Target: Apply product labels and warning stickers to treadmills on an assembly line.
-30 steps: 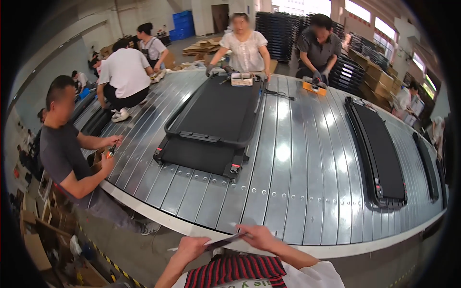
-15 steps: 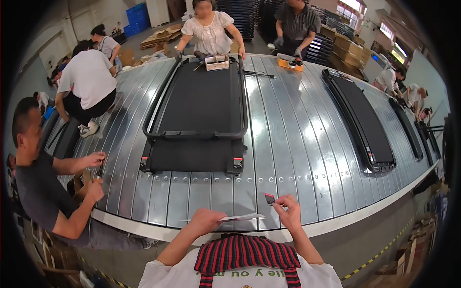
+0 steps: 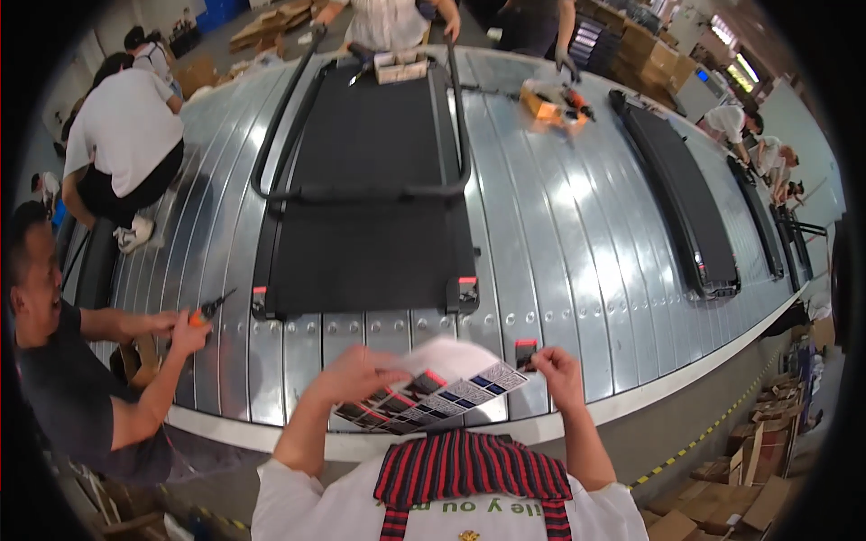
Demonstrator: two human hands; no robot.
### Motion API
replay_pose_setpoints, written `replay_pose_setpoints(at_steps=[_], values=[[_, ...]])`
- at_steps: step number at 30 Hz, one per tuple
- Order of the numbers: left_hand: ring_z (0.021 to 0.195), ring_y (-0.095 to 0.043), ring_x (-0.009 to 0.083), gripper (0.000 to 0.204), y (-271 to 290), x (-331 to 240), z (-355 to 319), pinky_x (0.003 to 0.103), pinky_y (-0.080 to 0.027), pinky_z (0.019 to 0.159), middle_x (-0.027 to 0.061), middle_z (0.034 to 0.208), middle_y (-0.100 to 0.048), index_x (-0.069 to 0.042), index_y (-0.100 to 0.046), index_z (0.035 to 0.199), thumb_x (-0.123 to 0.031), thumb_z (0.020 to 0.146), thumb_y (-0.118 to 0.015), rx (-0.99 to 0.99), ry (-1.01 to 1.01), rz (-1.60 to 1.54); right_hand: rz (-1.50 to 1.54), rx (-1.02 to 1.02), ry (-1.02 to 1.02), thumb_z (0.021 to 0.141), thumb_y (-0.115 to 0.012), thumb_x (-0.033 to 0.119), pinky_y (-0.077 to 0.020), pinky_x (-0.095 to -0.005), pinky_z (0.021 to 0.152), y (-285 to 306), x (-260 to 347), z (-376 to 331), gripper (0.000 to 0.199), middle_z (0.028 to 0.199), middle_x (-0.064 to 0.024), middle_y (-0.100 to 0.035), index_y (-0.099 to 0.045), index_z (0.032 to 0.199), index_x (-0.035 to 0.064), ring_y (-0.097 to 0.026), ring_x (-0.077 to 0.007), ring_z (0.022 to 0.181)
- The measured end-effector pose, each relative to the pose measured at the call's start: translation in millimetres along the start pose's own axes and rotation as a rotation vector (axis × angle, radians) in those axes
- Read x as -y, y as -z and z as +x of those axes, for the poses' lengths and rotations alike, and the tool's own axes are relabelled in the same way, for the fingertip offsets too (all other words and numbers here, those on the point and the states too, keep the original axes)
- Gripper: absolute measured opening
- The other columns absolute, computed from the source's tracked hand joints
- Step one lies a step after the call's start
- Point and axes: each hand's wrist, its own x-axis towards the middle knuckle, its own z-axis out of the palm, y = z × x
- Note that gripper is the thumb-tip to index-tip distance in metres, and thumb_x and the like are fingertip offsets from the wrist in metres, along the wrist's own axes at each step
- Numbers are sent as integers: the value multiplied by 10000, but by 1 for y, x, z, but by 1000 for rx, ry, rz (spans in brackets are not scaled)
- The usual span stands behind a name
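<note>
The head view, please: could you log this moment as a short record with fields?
Setting: slatted metal conveyor with people working around it
Left hand: holds a sticker sheet of small dark labels
Right hand: fingers pinch one small label, apart from the sheet
Ahead: flat black treadmill, handrail folded down
Right: second black treadmill
Left: co-worker's hand with an orange-handled tool

One view only: head cam, worn, wide fisheye, upright, not mirrored. Looks down and fwd over wearer's chest; forearms enter from lower edge, hands (image 3: 361,374) (image 3: 557,374) close to lens. Beyond them the metal conveyor (image 3: 559,243) runs away from the cam, far end near top edge. Straight edges bend toward rim; corners black.
</note>
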Motion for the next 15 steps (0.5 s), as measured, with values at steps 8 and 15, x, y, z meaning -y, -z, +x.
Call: replay_pose_setpoints(at_steps=[8,15], values=[[733,-602,277,113,-37,59,76,389,-464,613,88,692,-602,-90,-588,724,-200,734,-565,173,-51,672,177,217,-166,794,-597,141,-418,-235,665,-16,-20,126,114,760,-42,-617,-596,814,29,-569,-113,725],[898,-549,247,92,-41,48,121,363,-459,700,65,976,-564,-69,-539,778,-104,697,-515,-88,-237,587,258,277,-284,795,-596,162,-408,-234,604,-67,-8,199,133,766,-39,-617,-590,818,31,-534,-92,655]])
